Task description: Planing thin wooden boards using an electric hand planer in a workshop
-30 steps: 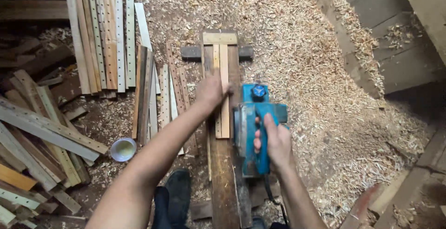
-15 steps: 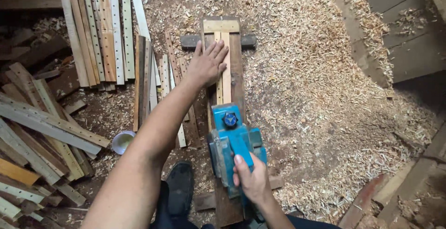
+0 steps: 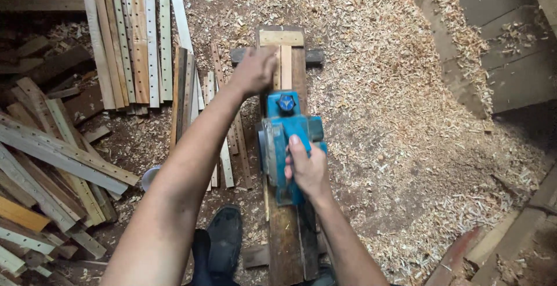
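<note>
— Where is the planer sitting?

— I'm gripping the blue electric hand planer [image 3: 288, 147] in my right hand [image 3: 306, 169], fingers wrapped round its handle, on the narrow pale wooden strip [image 3: 284, 65] lying along the long dark wooden bench [image 3: 287, 239].

— And the left?

— My left hand [image 3: 253, 70] is pressing flat on the strip's far end; I'm judging steady, even pressure matters.
</note>
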